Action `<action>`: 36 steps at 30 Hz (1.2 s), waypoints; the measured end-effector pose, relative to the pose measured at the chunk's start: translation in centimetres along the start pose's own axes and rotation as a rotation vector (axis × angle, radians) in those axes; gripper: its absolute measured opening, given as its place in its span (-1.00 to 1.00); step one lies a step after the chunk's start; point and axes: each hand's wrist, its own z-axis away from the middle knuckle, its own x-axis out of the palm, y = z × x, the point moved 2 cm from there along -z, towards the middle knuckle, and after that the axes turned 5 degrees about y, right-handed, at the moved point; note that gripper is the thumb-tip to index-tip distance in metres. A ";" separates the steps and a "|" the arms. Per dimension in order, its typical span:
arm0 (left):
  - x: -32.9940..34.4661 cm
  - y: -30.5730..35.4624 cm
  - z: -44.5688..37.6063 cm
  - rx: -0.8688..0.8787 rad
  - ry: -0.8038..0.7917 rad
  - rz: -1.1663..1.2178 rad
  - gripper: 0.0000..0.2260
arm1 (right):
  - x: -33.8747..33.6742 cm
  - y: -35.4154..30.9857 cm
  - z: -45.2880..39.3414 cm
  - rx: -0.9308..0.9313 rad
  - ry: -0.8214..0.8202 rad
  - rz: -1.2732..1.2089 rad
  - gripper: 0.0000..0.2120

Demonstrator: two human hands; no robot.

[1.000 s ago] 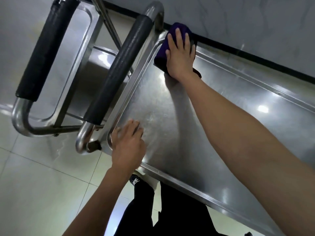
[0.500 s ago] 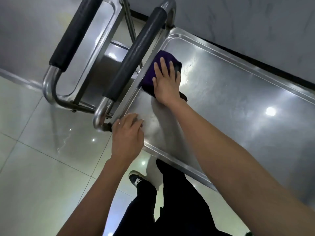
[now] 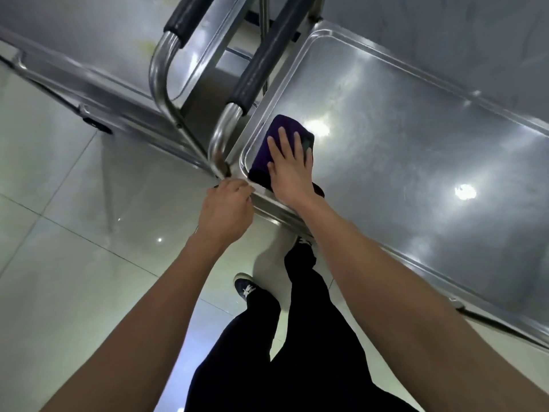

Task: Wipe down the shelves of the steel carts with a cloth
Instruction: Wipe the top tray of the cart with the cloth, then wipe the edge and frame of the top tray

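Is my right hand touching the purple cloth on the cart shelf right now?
Touching. The head view shows the right hand lying flat with spread fingers on the purple cloth.

head view | looks steeply down | close over cart shelf (image 3: 416,150)

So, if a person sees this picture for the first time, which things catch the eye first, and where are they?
The eye goes first to the purple cloth, pressed flat by the right hand into the near corner of the steel cart's top shelf. Just left of it, the left hand grips the shelf's corner edge, below the black-padded handle. A second cart stands further left.
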 end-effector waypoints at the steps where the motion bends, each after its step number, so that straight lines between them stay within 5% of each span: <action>1: 0.0 -0.3 0.5 0.011 -0.010 -0.011 -0.70 | 0.2 -0.3 0.8 0.001 0.004 0.009 -0.45; 17: 1.2 0.2 5.7 0.115 -0.063 -0.027 -0.78 | 0.5 1.2 12.4 0.046 0.006 0.062 -0.38; 24: 3.2 1.7 7.4 0.124 -0.211 -0.040 -0.80 | 0.0 5.2 16.6 0.107 0.089 0.110 -0.42; 32: 5.3 6.3 11.2 0.203 -0.269 -0.040 -0.75 | -2.1 10.3 24.4 0.289 0.170 0.074 -0.37; 36: 6.3 7.6 13.1 0.261 -0.261 -0.064 -0.65 | -2.1 9.4 28.2 0.228 0.218 0.021 -0.44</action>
